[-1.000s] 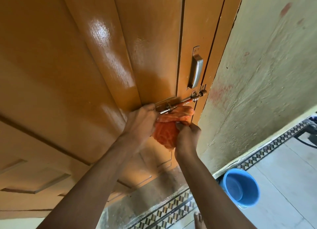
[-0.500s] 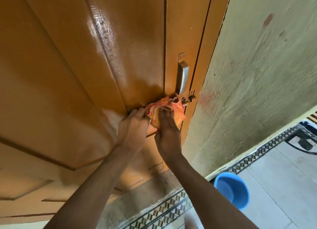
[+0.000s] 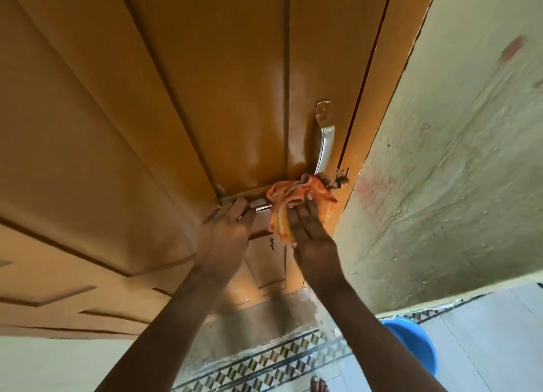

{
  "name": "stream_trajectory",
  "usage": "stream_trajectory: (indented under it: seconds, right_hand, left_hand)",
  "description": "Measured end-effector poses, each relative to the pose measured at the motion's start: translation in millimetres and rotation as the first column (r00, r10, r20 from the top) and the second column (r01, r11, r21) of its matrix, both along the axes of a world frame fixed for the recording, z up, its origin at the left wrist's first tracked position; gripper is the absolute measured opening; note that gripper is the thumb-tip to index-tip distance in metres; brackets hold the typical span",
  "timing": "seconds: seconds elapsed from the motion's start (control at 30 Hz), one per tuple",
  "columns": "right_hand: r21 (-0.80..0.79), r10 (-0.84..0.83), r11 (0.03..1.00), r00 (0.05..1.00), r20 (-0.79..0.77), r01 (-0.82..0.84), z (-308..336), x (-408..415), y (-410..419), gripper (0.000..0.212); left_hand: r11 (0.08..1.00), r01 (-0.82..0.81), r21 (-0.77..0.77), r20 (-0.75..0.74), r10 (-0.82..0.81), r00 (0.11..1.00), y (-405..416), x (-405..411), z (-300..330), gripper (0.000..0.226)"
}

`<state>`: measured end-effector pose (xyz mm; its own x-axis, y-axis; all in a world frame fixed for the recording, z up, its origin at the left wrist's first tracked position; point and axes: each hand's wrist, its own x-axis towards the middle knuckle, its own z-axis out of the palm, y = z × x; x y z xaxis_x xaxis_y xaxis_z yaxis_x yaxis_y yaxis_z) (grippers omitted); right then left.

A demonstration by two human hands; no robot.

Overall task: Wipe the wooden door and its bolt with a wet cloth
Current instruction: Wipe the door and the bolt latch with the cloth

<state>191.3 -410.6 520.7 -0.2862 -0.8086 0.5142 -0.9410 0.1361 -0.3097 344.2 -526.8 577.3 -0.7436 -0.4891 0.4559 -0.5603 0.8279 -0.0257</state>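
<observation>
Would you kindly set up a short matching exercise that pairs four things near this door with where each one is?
Things:
1. orange cloth
2. door handle
3. blue bucket
4. left hand

Places:
A. on the floor by the wall
B. fixed upright above the bolt
C. at the bolt's bare end
D. draped over the bolt, under the right hand

Pairs: 1-D, 2-B, 3-A, 4-C

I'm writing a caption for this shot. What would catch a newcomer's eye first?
The orange cloth stands out, pressed by the right hand over the metal bolt low on the wooden door. The left hand holds the bolt's bare end beside it. A shiny handle sits just above, and a blue bucket stands on the floor at lower right.
</observation>
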Motion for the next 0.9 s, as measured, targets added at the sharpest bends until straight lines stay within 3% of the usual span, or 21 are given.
stream_trajectory:
  seconds: [0.07, 0.23, 0.3, 0.4, 0.47, 0.57, 0.63, 0.77, 0.9]
  right_hand:
    - [-0.029, -0.013, 0.999, 1.0, 0.018, 0.014, -1, -15, 7, 0.057]
    - [-0.081, -0.173, 0.971, 0.896, 0.408, 0.224, 6, 36, -31, 0.056]
    - [-0.091, -0.152, 0.976, 0.914, 0.376, 0.2, 6, 47, -36, 0.068]
    - [-0.091, -0.079, 0.991, 0.974, 0.213, 0.1, -1, 28, -16, 0.06]
    - [-0.067, -0.107, 0.991, 0.983, 0.152, 0.119, -4, 11, -6, 0.06]
    - [-0.098, -0.275, 0.943, 0.912, 0.304, 0.317, 2, 19, -22, 0.055]
    - [-0.118, -0.297, 0.92, 0.86, 0.416, 0.375, 10, 46, -38, 0.061]
    - [-0.113, -0.166, 0.971, 0.934, 0.315, 0.211, 8, 63, -28, 0.073]
    - [-0.12, -0.302, 0.926, 0.892, 0.335, 0.359, 13, 37, -28, 0.067]
  left_hand:
    - [1.0, 0.01, -0.015, 0.0, -0.01, 1.0, 1, 1, 2, 0.031]
    - [0.999, 0.043, 0.0, -0.059, -0.043, 0.997, -10, 2, 2, 0.024]
    - [0.997, 0.077, -0.006, -0.064, -0.077, 0.995, -18, 3, 0, 0.017]
    - [0.995, 0.098, -0.019, -0.049, -0.099, 0.994, -22, 6, -3, 0.022]
    - [0.994, 0.107, -0.014, -0.056, -0.107, 0.993, -23, 8, -6, 0.024]
    - [0.995, 0.095, -0.018, -0.083, -0.096, 0.992, -21, 8, -9, 0.019]
    - [0.995, 0.101, -0.007, -0.105, -0.101, 0.989, -21, 8, -11, 0.011]
    - [0.993, 0.12, -0.023, -0.133, -0.122, 0.984, -24, 10, -18, 0.012]
    - [0.991, 0.131, -0.012, -0.185, -0.131, 0.974, -27, 13, -24, 0.012]
